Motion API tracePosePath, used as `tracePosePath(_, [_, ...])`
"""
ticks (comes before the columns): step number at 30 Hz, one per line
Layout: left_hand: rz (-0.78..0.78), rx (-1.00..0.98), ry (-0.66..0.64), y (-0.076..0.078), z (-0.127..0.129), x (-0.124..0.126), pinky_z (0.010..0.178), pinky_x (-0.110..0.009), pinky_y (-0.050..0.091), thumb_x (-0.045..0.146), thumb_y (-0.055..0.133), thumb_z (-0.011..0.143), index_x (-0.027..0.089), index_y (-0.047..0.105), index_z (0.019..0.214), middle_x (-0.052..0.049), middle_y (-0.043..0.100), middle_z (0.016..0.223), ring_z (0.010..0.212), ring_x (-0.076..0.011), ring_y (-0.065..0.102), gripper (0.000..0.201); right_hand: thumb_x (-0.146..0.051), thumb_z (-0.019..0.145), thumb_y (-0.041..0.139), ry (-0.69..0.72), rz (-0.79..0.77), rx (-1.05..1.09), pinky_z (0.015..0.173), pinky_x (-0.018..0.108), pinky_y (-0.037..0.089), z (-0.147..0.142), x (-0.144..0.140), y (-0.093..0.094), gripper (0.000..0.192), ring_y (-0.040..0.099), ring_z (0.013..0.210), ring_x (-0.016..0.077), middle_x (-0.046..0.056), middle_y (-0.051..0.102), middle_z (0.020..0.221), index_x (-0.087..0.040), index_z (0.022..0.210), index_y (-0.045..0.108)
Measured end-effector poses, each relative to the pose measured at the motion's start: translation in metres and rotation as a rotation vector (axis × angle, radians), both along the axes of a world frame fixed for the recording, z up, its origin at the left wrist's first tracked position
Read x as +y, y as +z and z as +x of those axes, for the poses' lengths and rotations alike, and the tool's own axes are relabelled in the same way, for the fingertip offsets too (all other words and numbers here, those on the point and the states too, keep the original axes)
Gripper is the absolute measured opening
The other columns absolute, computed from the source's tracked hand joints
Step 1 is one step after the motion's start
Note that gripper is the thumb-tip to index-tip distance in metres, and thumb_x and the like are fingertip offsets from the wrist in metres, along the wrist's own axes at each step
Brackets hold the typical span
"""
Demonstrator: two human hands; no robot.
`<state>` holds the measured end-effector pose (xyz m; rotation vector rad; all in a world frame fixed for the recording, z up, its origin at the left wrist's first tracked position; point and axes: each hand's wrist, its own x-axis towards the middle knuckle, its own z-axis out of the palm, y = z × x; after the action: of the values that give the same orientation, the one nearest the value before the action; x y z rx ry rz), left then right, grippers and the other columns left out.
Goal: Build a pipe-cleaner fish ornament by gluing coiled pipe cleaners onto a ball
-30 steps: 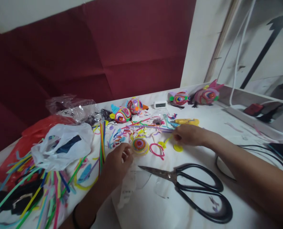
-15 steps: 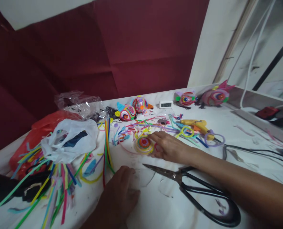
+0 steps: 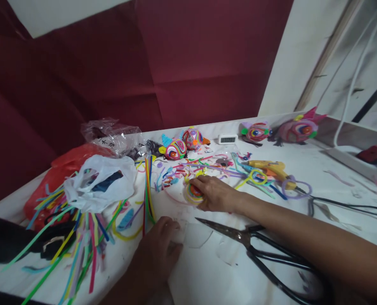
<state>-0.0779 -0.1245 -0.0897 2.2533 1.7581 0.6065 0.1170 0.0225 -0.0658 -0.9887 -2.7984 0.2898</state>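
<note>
My right hand (image 3: 215, 193) reaches across the table, its fingers closed over the right side of a round coil of pipe cleaners (image 3: 194, 191) with orange, red, green and yellow rings. Part of the coil is hidden under the fingers. Nearer to me, my left hand (image 3: 159, 243) is curled, with a piece of clear plastic (image 3: 181, 231) between thumb and fingers. Black-handled scissors (image 3: 239, 237) lie with their blades closed below my right forearm, the tip pointing toward the left hand.
Loose pipe cleaners (image 3: 91, 241) spill from red (image 3: 77, 156) and white (image 3: 125, 182) bags at left. Behind stand colourful fish-like figures (image 3: 176, 149) and a small digital clock (image 3: 228, 139). A yellow glue gun (image 3: 271, 168) with a black cord lies at right, among pipe-cleaner scraps.
My right hand has moved from beside the coil onto it and closed its fingers there. My left hand stays curled in nearly the same place. The whole view has shifted slightly.
</note>
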Motion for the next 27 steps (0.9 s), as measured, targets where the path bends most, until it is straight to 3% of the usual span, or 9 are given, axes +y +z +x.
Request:
tracePosePath(8, [0.06,0.018,-0.006,0.0,-0.015,0.005,0.081,-0.035,0.054,0.012,0.054,0.076,0.021,0.061,0.095,-0.007,0.062,0.101,0.093,-0.0211,0.063,0.022,-0.03,0.067,0.072,-0.074,0.083,0.101,0.083,0.036,0.044,0.022,0.02,-0.002,0.068,0.058,0.099,0.0294,0.017,0.06,0.112,-0.011,0.128,0.048])
tracePosePath(13, [0.142,0.076,0.001,0.001,-0.03,0.016,0.082,-0.035,0.053,0.012,0.049,0.079,0.021,0.063,0.093,-0.006,0.062,0.098,0.092,-0.0205,0.063,0.022,-0.033,0.07,0.072,-0.144,0.111,0.059,0.083,0.036,0.046,0.038,0.028,-0.006,0.066,0.06,0.095,0.0282,0.017,0.06,0.111,-0.011,0.127,0.048])
tracePosePath(17, [0.161,0.155,0.066,0.002,-0.04,0.027,0.084,-0.036,0.052,0.014,0.049,0.081,0.021,0.064,0.095,-0.007,0.062,0.1,0.094,-0.0215,0.062,0.021,-0.037,0.072,0.072,-0.176,0.101,0.034,0.086,0.04,0.045,0.043,0.028,-0.008,0.065,0.056,0.107,0.0328,0.02,0.058,0.117,-0.012,0.127,0.049])
tracePosePath(20, [0.157,0.234,0.085,0.004,-0.042,0.029,0.085,-0.039,0.052,0.016,0.05,0.082,0.02,0.065,0.095,-0.008,0.061,0.101,0.095,-0.0232,0.061,0.021,-0.039,0.075,0.07,-0.156,0.152,0.055,0.091,0.046,0.043,0.048,0.017,-0.002,0.064,0.052,0.114,0.0356,0.022,0.055,0.124,-0.01,0.128,0.049])
tracePosePath(23, [0.194,0.315,0.062,0.003,-0.038,0.025,0.084,-0.043,0.051,0.015,0.053,0.08,0.017,0.066,0.095,-0.011,0.062,0.102,0.095,-0.026,0.059,0.02,-0.036,0.082,0.062,-0.107,0.22,0.105,0.089,0.046,0.044,0.059,-0.008,0.005,0.047,0.056,0.105,0.034,0.021,0.059,0.115,-0.009,0.119,0.056])
tracePosePath(25, [0.265,0.35,0.041,0.002,-0.034,0.021,0.085,-0.045,0.051,0.015,0.053,0.081,0.015,0.066,0.099,-0.013,0.062,0.105,0.097,-0.0274,0.059,0.022,-0.033,0.086,0.058,-0.08,0.17,0.12,0.084,0.042,0.047,0.068,-0.03,0.007,0.032,0.06,0.097,0.03,0.016,0.063,0.103,-0.013,0.11,0.061])
tracePosePath(27, [0.352,0.354,-0.008,0.002,-0.028,0.015,0.086,-0.046,0.05,0.015,0.052,0.082,0.015,0.065,0.103,-0.014,0.062,0.108,0.1,-0.0278,0.058,0.024,-0.028,0.082,0.061,-0.09,0.091,0.094,0.08,0.04,0.049,0.077,-0.051,0.005,0.037,0.061,0.094,0.0289,0.015,0.063,0.103,-0.014,0.116,0.058])
